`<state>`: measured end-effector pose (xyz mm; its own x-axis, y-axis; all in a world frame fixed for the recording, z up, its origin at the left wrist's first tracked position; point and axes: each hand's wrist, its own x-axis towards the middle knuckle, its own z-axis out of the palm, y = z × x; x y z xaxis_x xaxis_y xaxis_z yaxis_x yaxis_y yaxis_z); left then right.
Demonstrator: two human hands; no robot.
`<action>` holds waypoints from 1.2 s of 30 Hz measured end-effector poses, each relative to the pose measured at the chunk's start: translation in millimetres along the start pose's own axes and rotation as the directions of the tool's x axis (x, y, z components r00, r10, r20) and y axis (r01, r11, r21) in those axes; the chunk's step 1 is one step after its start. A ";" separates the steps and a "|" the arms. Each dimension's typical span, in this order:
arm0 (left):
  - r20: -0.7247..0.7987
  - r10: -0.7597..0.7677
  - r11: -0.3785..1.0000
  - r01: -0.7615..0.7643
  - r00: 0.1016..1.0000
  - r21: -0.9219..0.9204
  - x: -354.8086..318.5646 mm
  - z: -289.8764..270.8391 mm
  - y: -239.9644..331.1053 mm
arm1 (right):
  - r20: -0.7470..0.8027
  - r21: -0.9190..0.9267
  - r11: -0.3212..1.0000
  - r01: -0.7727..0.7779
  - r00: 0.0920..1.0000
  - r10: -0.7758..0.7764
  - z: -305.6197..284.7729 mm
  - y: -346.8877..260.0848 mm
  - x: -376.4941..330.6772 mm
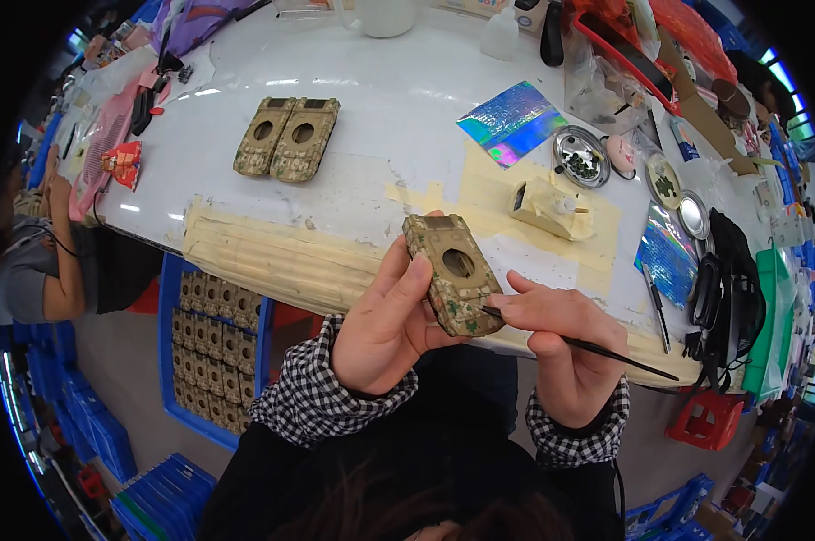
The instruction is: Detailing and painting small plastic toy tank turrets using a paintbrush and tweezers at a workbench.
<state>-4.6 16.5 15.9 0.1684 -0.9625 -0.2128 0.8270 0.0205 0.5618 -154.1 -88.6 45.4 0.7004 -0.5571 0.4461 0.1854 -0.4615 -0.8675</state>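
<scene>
My left hand (387, 322) holds a camouflage-painted model hull (452, 273) with a round hole in its top, tilted up over the table's near edge. My right hand (565, 347) grips a thin dark paintbrush (597, 348); its tip touches the hull's lower right side, beside dark green spots. Two more camouflage hulls (287, 137) lie side by side farther back on the white table (389, 90). A beige model part (552, 206) sits on masking tape to the right, near a small metal dish (580, 155) holding green paint.
A blue crate (168, 343) of several similar hulls stands under the table at left. Another person (46, 252) sits at the far left. Holographic sheets (513, 122), small tins, bags and black straps crowd the table's right side. A red stool (707, 419) is at lower right.
</scene>
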 end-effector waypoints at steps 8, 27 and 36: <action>-0.007 0.014 1.000 -0.014 1.000 0.019 -0.1 -1.1 -1.0 | 0.033 -0.062 0.998 -0.003 0.999 0.005 -2.1 -1.6 0.5; -0.035 0.013 0.993 -0.009 0.999 0.121 1.0 -0.3 -0.5 | 0.048 -0.106 0.994 0.016 0.999 -0.011 -1.6 -0.8 3.1; -0.029 0.004 0.993 0.000 1.000 0.118 0.4 -2.2 -0.1 | 0.037 -0.086 0.996 0.021 0.999 -0.018 0.1 1.3 1.4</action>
<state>-3.4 16.7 14.0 0.1872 -0.9541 -0.2338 0.7580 -0.0111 0.6522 -152.8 -90.0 44.9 0.7221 -0.5227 0.4532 0.1404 -0.5307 -0.8359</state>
